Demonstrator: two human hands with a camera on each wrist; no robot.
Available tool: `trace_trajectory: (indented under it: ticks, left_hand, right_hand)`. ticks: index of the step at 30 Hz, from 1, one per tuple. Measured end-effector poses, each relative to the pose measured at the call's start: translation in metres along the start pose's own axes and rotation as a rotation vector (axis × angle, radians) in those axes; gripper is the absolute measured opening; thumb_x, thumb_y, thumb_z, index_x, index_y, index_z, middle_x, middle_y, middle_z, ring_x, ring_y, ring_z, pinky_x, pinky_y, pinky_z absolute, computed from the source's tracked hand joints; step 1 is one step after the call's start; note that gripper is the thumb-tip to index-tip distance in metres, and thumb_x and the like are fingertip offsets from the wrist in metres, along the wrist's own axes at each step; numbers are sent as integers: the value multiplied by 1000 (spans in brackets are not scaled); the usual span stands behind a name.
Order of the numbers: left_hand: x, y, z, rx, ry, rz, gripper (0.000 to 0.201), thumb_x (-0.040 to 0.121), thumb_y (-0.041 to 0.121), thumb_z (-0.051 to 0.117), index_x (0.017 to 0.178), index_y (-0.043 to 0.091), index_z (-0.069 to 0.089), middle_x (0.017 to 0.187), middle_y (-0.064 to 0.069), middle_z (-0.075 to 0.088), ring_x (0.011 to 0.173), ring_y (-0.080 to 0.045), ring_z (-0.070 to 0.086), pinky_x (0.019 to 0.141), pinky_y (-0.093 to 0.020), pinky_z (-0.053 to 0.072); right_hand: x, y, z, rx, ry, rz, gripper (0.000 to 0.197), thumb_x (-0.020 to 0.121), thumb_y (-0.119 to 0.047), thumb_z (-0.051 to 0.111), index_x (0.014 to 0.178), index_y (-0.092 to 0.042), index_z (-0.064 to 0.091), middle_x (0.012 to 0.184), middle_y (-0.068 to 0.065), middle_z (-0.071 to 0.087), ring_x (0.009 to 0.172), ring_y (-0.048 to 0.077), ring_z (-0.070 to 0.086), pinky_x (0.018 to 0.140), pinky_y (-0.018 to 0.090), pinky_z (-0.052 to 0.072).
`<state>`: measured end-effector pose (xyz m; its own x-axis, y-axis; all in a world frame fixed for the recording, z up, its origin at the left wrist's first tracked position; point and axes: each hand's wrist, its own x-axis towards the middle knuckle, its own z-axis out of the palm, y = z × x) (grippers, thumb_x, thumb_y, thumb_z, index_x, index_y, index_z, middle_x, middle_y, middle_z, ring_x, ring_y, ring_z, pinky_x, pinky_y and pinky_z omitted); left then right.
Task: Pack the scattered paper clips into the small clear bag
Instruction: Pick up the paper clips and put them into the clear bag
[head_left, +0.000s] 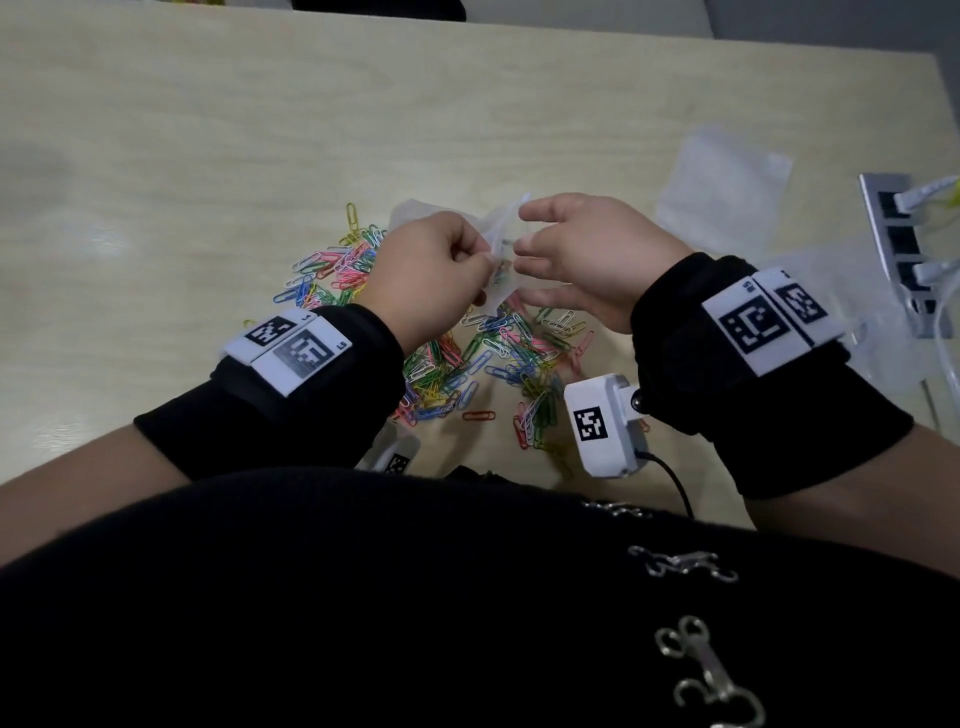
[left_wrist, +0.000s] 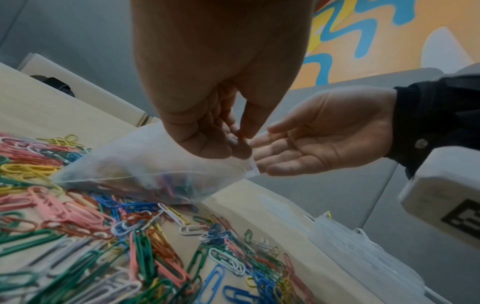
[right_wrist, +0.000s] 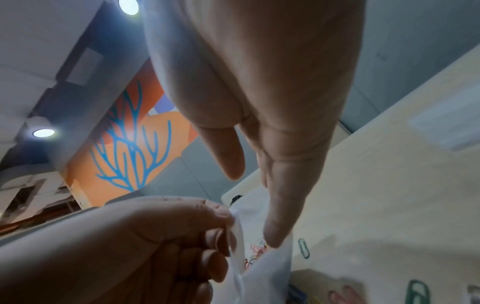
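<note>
Bag (left_wrist: 145, 162): thin clear plastic film, faintly cloudy, creased, soft sheen. Clips (left_wrist: 85, 236): wire with a smooth coloured coating in pink, green, blue, yellow, white and red, slightly glossy. Worktop (head_left: 467, 119): pale wood-grain finish, smooth, matt. Spare bags (head_left: 722, 192): clear plastic film, lying flat, dull gloss. Wristbands (head_left: 291, 400): black cloth, matt, soft weave. Marker tags (head_left: 769, 317): white hard plastic, printed black, matt. Socket strip (head_left: 898, 249): silvery metal-look casing, smooth.

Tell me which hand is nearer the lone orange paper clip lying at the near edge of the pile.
Left. The left hand is above and slightly left of the lone orange paper clip, pinching the clear bag; the right hand is farther, up and to its right.
</note>
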<state>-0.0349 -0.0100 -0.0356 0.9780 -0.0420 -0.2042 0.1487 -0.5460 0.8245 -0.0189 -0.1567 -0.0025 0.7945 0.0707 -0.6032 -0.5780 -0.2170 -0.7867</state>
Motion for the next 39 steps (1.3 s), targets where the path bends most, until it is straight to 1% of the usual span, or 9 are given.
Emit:
trace_trajectory:
  ticks: [5,8,11,16,24,28,32,36,39]
  left_hand:
    - [0,1,0,17,24,-19,8,86,15,57,82,13,64,65,1,68,56,-11,59,61,-27,47]
    - [-1,3,0,28,27,-20,10,85,15,54,80,13,62,63,2,63,60,-16,56,61,-28,44]
    - [-2,4,-1,27,32,-27,10,84,16,52,78,14,60,64,2,63,65,-20,57,64,-30,46]
    - [-4,6,-1,38,27,-22,12,86,18,51,79,13,59,66,0,64,66,-20,57,65,-30,46]
    - [-6,8,0,41,28,-12,12,87,16,51,80,12,60,69,-4,67,64,-18,58,63,-29,45]
    - [-6,6,-1,27,22,-16,15,86,15,52,73,18,57,68,-3,68,61,-16,60,60,-27,46]
    - [-4,4,-2,25,11,-16,16,85,13,54,72,22,58,65,-1,70,65,-16,67,63,-28,51]
    - [-3,1,-2,34,7,-9,13,87,15,56,76,19,62,65,0,70,60,-11,64,63,-26,50]
    - [-2,0,-1,68,9,1,13,87,18,57,75,22,61,64,3,70,61,-7,64,63,-24,49]
  right_hand:
    - [-3,16,-11,-378,169,-135,24,85,-21,64,108,-19,56,99,8,64,98,26,66,80,41,58]
    - [-14,39,-15,-950,152,22,62,73,-45,75,121,-13,49,116,12,59,103,31,61,79,32,48]
    - [-33,67,-8,-1122,44,288,98,53,-58,85,125,-12,35,121,14,43,96,36,64,69,43,53]
    - [-39,97,10,-1030,98,219,113,54,-42,90,137,-19,18,124,13,29,96,38,60,72,37,44]
    - [-17,97,7,-957,86,-139,65,79,-30,74,132,-15,41,124,11,35,96,34,59,92,38,48]
    - [-3,95,6,-1000,99,-247,30,88,-14,58,117,-11,54,116,14,45,93,36,57,82,34,46]
    - [6,84,-2,-981,148,-218,21,85,-15,60,105,-16,63,109,12,58,98,30,57,78,28,40]
    - [4,68,-13,-651,243,-176,12,78,-13,70,87,-20,67,84,4,68,68,17,62,62,20,47]
    - [1,49,-17,-359,238,-185,17,76,-2,73,78,-17,64,71,7,68,52,17,65,57,31,59]
